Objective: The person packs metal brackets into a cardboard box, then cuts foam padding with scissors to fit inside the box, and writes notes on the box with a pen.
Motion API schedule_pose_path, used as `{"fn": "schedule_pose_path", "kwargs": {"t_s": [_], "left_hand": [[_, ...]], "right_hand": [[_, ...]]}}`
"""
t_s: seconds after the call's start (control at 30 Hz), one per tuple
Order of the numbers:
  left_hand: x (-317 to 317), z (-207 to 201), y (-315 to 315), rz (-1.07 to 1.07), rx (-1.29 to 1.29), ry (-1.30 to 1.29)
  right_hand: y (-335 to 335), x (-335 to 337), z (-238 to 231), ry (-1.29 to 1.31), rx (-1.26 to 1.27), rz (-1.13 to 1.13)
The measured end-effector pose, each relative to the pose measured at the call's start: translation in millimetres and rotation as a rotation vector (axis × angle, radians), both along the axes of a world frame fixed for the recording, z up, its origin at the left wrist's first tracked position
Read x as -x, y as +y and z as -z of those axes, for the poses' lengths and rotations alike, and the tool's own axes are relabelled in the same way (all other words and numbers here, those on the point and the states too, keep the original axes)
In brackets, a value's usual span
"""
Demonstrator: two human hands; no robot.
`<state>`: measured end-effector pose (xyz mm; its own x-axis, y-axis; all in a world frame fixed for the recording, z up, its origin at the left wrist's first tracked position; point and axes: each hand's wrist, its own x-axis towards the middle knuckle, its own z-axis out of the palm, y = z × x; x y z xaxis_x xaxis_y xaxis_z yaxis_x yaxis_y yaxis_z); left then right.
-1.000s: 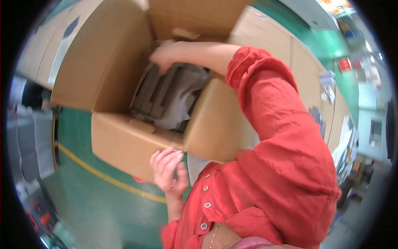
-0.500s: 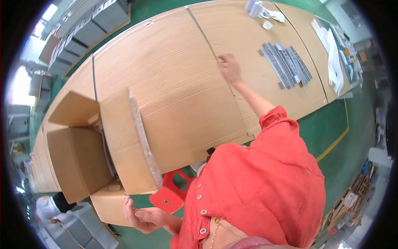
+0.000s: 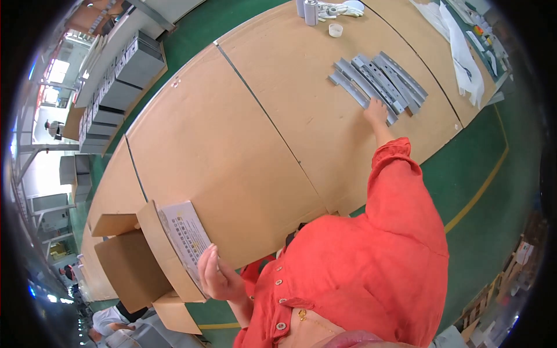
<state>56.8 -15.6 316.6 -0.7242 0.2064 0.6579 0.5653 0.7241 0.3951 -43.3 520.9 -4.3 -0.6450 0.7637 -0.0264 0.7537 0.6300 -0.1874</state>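
Note:
My right hand [image 3: 377, 111] reaches out over the table with its fingers curled on the near end of a grey metal strip [image 3: 350, 91] at the left of a group. Several more grey metal strips [image 3: 380, 81], punched with holes, lie side by side there. My left hand [image 3: 219, 277] is raised close to my body, loosely cupped, with nothing visible in it. Just beyond it stands an open cardboard box [image 3: 132, 268], its flaps spread. A flat pack with a printed label [image 3: 187, 232] rests against the box's right side, behind my left fingers.
Brown cardboard sheets [image 3: 232, 145] cover the long table. Spray cans [image 3: 311, 13], white gloves [image 3: 342, 9] and a tape roll [image 3: 335, 30] lie at the far edge. White sheeting [image 3: 461, 58] hangs at the right. A red stool [image 3: 250, 272] stands below. Another person [image 3: 110, 319] is at the lower left.
My right hand has moved right onto the metal strips. My left hand has risen slightly and shifted right. The view has turned, bringing the pack's printed label into sight.

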Motion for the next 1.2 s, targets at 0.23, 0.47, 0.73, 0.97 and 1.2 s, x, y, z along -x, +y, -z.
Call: {"fn": "schedule_pose_path", "kwargs": {"t_s": [0.23,0.47,0.73,0.97,1.2], "left_hand": [[29.9,19.8,33.4,0.012,0.078,-0.174],[70.8,76.0,75.7,0.144,0.095,-0.45],[96.7,254.1,96.8,0.287,0.494,-0.422],[58.5,318.9,52.8,0.203,0.799,-0.986],[40.2,324.8,15.5,0.003,0.587,-0.948]], "right_hand": [[26.4,14.7,19.9,-0.107,-0.059,-0.248],[-66.3,7.1,6.0,0.272,0.067,-0.884],[-208.3,-1.4,11.7,0.358,0.291,-1.656],[-140.6,48.9,15.1,0.19,0.479,-0.471],[40.6,45.7,13.0,0.118,-0.257,0.008]]}}
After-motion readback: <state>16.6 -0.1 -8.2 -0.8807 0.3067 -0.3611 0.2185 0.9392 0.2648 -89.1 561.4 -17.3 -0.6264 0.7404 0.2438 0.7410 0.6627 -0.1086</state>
